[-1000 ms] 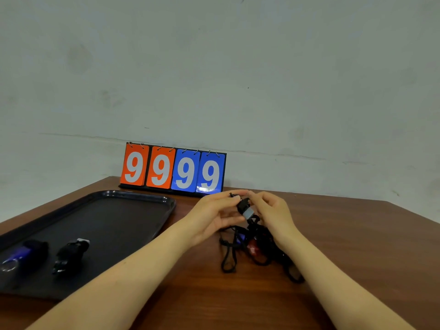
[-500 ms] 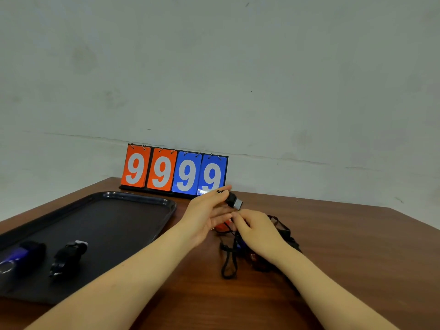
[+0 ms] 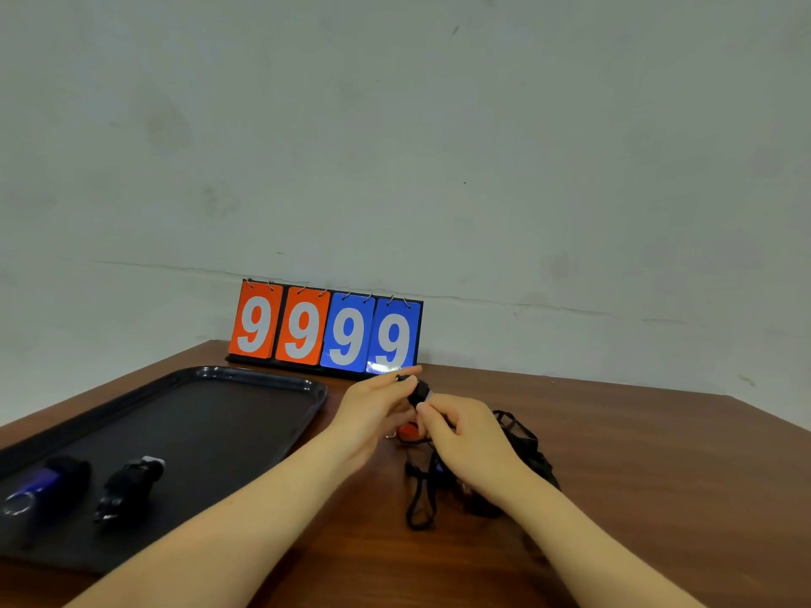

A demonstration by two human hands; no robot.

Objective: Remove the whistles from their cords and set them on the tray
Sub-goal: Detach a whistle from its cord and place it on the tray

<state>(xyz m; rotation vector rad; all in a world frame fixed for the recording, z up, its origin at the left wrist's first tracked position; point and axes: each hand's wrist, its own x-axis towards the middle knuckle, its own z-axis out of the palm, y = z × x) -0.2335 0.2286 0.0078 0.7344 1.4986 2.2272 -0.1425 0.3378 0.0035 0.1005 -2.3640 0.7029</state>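
My left hand (image 3: 373,410) pinches a small black whistle (image 3: 418,391) held above the table. My right hand (image 3: 469,436) sits just below it, fingertips touching the whistle's underside and curled over the cords. A tangle of black cords (image 3: 522,445) lies under and right of my right hand, with a loop (image 3: 419,502) trailing toward me. A red whistle (image 3: 408,431) peeks out between my hands. On the black tray (image 3: 245,414) at the left lie a blue whistle (image 3: 48,480) and a black whistle (image 3: 129,482).
A flip scoreboard (image 3: 327,329) reading 9999 stands at the back edge of the wooden table (image 3: 636,476), in front of a grey wall. The tray's far half holds nothing.
The black whistle stayed raised in my left hand. My right hand dropped from the whistle to the cord pile, then came back up to touch the whistle from below.
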